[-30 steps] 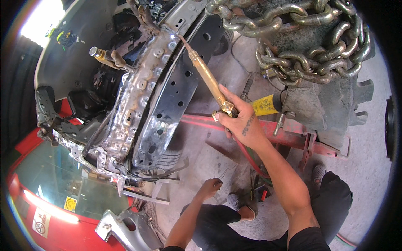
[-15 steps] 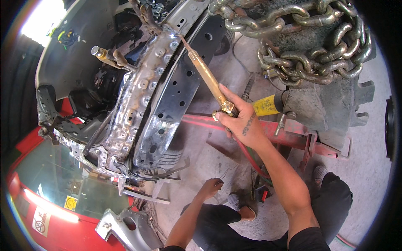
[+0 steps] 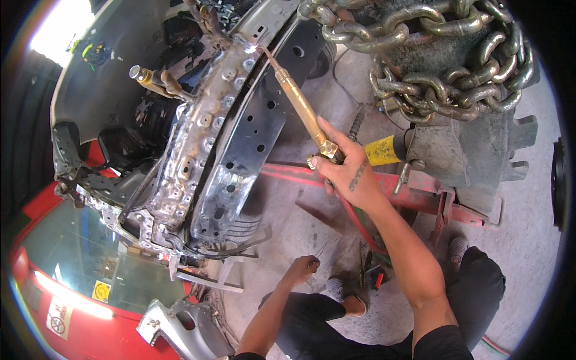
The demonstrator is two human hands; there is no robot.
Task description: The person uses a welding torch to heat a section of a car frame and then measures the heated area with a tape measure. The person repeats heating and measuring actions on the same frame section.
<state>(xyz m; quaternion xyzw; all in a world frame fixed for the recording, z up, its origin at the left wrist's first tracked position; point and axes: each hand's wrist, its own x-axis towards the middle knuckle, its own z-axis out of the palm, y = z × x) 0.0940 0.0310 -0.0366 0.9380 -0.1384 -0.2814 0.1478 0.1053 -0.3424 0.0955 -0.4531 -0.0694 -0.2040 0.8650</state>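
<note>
My right hand is wrapped round the brass body of a gas torch, close to its valve knobs. From there the torch slants up and left. Its copper tip meets the upper end of a bare, spot-marked metal rail on a stripped car body, where a small bright glow shows. A red hose and a green one run down from the torch. Low in the middle, above my knee, my left hand is closed on a thin wire, which sticks out from its fingers.
A heavy chain hangs over a grey steel post at the upper right. Below it are a yellow cylinder and a red steel beam. Clamps grip the rail. A silver body panel stands by a red car.
My right hand and the torch have shifted slightly right and down. The tip's glow has moved a little to the right along the rail. My left hand stays put.
</note>
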